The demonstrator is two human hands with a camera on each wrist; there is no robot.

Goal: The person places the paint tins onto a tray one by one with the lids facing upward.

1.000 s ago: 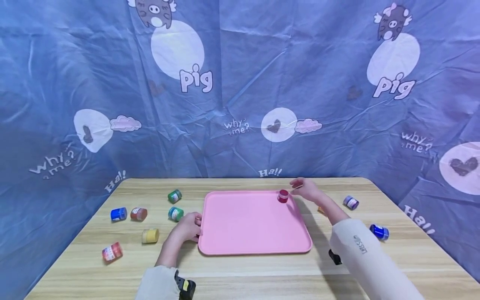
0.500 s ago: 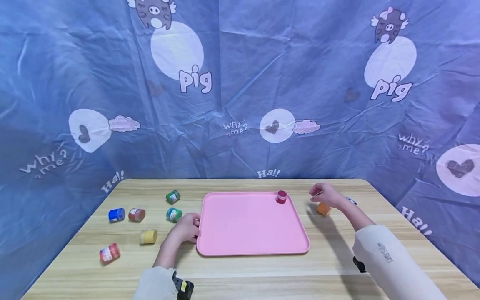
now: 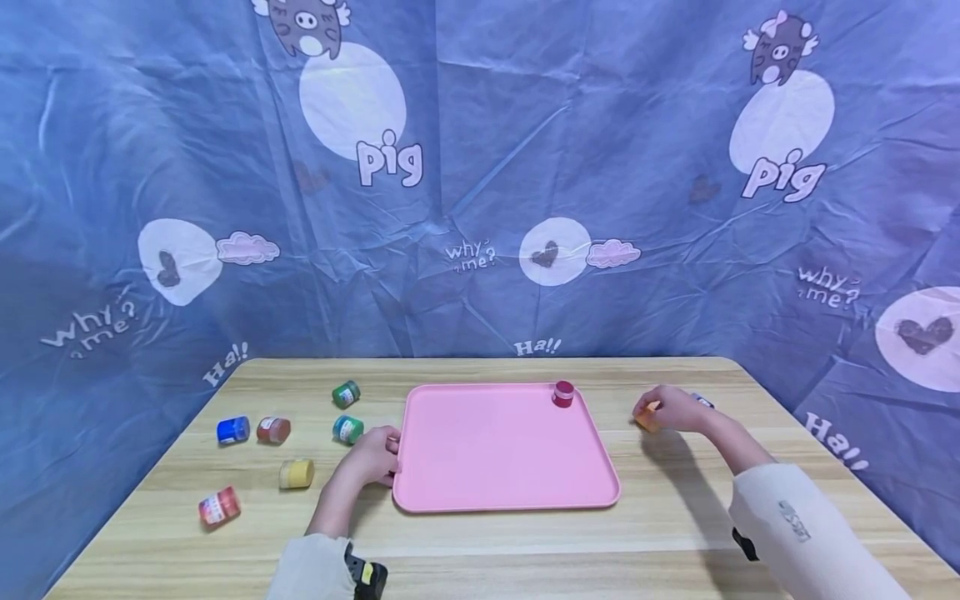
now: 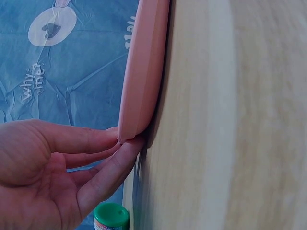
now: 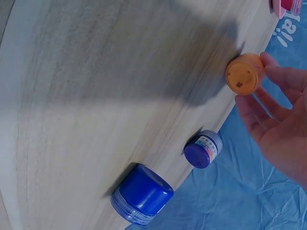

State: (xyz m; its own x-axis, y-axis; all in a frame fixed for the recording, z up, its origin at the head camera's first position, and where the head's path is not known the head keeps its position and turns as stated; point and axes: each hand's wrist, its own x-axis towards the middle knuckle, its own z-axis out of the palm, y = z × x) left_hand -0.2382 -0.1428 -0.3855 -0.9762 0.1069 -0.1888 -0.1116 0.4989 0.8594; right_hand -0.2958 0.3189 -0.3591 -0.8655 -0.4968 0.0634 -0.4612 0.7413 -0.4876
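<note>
On the left side of the pink tray (image 3: 502, 450), my left hand (image 3: 373, 457) pinches the rim between thumb and fingers, seen close up in the left wrist view. My right hand (image 3: 675, 410) is beyond the tray's right side, holding a small orange paint jar (image 5: 243, 76) with thumb on one side and fingers on the other. The jar lies tipped, its round end facing the right wrist camera. In the tray's far right corner a dark red paint jar (image 3: 563, 394) stands upright.
Left of the tray lie paint jars: two green (image 3: 346, 394), blue (image 3: 233, 430), brownish red (image 3: 273, 430), yellow (image 3: 297, 474) and red (image 3: 220, 507). Near my right hand lie a purple jar (image 5: 204, 149) and a larger blue jar (image 5: 142, 194). A blue cloth (image 3: 480, 167) hangs behind the table.
My right hand has moved right from beside the dark red jar at the tray's corner, then down onto the orange jar and taken hold of it. My left hand stays at the tray rim.
</note>
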